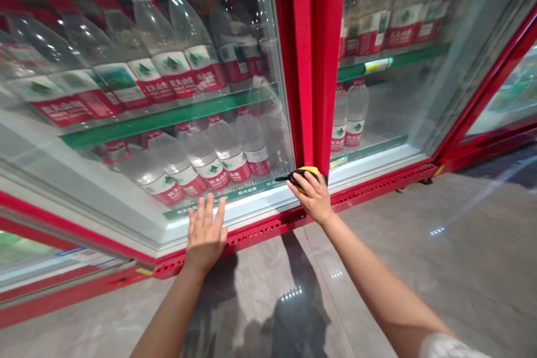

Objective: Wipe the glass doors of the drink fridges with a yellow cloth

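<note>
My R grip (309,194), curled, holds a blk/yel cloth (310,170) at btm of the red post (305,78); my L grip (206,238) is spread, palm fwd, by the pale lower frame (255,202), nr the bottles (217,174).

Rows of red-capped bottles (172,70) fill the left side, parted by a green shelf edge (168,116); on the right, two bottles (354,127) stand lower than a yellow-and-white tag (378,65), while gray floor (461,246) gleams near.

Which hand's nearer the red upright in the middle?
Right: the right hand is at the foot of the red upright; the left hand is well left of it.
</note>
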`<state>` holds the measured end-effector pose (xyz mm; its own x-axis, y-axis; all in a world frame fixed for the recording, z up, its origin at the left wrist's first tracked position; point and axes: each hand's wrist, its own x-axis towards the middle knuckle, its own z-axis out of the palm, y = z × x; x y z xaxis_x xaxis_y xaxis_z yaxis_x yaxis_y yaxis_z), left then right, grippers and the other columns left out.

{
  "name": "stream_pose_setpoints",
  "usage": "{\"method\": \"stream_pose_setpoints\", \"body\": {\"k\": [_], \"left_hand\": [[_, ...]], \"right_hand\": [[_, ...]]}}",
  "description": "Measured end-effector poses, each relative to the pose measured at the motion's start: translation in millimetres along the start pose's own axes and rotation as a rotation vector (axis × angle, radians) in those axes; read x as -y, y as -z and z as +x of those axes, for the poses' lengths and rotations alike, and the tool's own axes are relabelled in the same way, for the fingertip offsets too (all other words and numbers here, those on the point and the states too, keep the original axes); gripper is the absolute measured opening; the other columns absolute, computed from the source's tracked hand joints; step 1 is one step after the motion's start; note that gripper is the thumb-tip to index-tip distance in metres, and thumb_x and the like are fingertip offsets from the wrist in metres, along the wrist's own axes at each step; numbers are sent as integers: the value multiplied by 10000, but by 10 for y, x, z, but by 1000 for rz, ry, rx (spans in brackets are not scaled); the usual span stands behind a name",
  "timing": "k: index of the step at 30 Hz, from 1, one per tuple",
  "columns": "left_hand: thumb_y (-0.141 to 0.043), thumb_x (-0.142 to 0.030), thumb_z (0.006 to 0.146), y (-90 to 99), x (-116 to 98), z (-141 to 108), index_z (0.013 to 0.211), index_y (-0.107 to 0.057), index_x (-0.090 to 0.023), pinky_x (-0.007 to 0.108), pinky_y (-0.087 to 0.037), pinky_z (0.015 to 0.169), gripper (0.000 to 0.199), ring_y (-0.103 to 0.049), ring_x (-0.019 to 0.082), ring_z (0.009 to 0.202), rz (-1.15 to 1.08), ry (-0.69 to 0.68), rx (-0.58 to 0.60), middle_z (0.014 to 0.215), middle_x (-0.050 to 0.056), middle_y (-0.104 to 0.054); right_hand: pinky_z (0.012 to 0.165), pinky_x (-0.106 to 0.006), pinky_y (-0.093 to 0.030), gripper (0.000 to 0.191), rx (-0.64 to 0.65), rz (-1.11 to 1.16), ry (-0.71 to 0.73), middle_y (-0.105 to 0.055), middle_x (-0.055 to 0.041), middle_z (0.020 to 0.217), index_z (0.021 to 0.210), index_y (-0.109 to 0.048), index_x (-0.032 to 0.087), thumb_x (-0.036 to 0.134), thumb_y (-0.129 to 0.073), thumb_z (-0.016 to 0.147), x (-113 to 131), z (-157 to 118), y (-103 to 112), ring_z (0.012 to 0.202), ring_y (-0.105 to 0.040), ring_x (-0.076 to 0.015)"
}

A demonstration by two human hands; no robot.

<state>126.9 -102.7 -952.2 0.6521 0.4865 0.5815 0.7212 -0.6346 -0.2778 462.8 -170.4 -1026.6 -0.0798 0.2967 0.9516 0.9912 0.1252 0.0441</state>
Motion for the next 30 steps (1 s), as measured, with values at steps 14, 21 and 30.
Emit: {"method": "stream_pose_setpoints", "body": {"k": [14, 21, 30], "left_hand": [[-569, -189, 943, -194, -208, 81, 1662, -99, -265, 565, -172, 1306, 862, -189, 316, 1588, -114, -195, 39, 1707, 110, -217], [-521, -154, 923, -331, -312, 18, 1640, -272, -240, 534, -196, 1301, 764, -221, 278, 1587, -142, -213, 83, 1680, 96, -313], [-542, -173, 914, -376, -216, -59, 1636, -283, -229, 525, -139, 1314, 769, -174, 272, 1601, -143, -195, 174, 1695, 92, -262]], "right_hand": [[1291, -509, -304, 467, 120, -1, -22, -589, -7, 1512, 1426, -608, 389, 162, -518, 1027, -183, -143, -25, 1529, -374, -215], [1216, -430, -409, 445, 296, 1, 77, -684, -36, 1397, 1342, -686, 302, 88, -498, 1000, -33, -1010, 2, 1394, -527, -197], [1132, -387, -428, 427, 236, 19, -91, -649, -32, 1452, 1350, -666, 355, 143, -582, 989, 290, -556, 88, 1372, -538, -202]]}}
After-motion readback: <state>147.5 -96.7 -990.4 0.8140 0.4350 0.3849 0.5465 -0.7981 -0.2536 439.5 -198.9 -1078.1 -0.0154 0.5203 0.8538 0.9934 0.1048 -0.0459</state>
